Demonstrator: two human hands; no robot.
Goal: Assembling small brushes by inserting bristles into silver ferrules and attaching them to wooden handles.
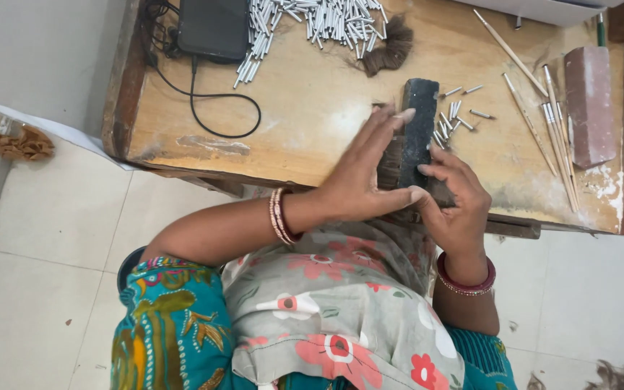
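Left hand [359, 177] lay flat, fingers spread, pinning brown hair [391, 162] against dark block [419, 126] on bench [312, 108]; right hand [453, 195] pinched the tuft's end, steadying it.

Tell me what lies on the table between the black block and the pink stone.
In the head view, between the black block and the pink stone lie loose small metal tubes and several thin brush sticks.

Dark flat rectangular device [213, 27], blank black face like switched-off screen, rounded corners, at far left end of wooden table [312, 123]; black cable [211, 101] loops from it. No packages, labels, signs.
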